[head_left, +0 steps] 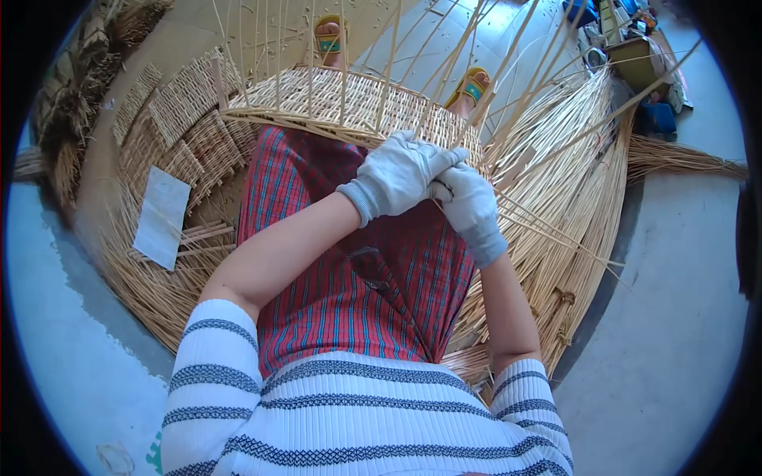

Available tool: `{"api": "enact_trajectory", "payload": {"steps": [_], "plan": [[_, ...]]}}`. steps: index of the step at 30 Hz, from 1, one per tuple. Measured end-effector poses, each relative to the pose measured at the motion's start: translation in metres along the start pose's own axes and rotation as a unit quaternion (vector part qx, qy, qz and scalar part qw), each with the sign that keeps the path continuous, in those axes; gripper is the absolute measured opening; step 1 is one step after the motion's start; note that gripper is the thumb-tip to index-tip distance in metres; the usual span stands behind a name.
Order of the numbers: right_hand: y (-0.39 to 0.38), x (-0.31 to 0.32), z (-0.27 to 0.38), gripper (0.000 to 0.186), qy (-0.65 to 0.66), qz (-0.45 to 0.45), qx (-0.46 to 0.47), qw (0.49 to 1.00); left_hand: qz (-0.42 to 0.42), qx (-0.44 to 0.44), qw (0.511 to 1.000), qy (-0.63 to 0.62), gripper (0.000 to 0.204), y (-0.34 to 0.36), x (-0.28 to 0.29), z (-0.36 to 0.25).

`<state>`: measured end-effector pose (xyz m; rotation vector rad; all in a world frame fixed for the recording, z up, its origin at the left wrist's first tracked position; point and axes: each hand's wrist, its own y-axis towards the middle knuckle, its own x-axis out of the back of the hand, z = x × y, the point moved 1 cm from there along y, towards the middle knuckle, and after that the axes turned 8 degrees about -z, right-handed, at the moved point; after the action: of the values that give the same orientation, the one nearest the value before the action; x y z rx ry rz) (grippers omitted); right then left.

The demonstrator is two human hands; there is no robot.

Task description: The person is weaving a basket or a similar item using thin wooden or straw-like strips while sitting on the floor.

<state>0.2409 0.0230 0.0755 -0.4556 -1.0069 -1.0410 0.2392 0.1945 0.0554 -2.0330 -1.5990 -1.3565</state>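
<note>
A long woven wicker panel [317, 90] lies across my lap, its near edge toward me. Thin upright stakes rise from it and fan out at the far side. My left hand [398, 173], in a white-grey knitted glove, is closed at the panel's near edge. Close against it, my right hand [470, 200], gloved alike, has its fingers bent round thin wicker strands [559, 232] that trail out to the right. The gloves hide the exact spot where the strands meet the weave.
Finished woven pieces [190, 111] are stacked at the left, with a white sheet [163, 216] beside them. A large bundle of loose wicker strands [583, 178] spreads at my right. Dark bundled stalks [75, 103] stand far left. Bins and odds and ends [635, 59] sit far right.
</note>
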Motion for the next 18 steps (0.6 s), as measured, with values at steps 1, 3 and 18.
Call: {"api": "enact_trajectory", "payload": {"steps": [1,3,18], "plan": [[-0.004,0.004,0.003,0.021,-0.003,0.001,0.000,1.000,-0.002,-0.001,1.000,-0.002,0.054,-0.001,-0.005,0.003],[-0.017,0.017,0.016,0.021,-0.029,-0.064,-0.055,0.996,0.050,0.010,0.998,-0.022,0.055,0.003,-0.011,0.007],[-0.140,-0.007,-0.053,0.036,0.663,-0.280,-0.456,0.523,0.017,-0.059,0.987,0.146,0.053,-0.006,-0.028,0.006]]}}
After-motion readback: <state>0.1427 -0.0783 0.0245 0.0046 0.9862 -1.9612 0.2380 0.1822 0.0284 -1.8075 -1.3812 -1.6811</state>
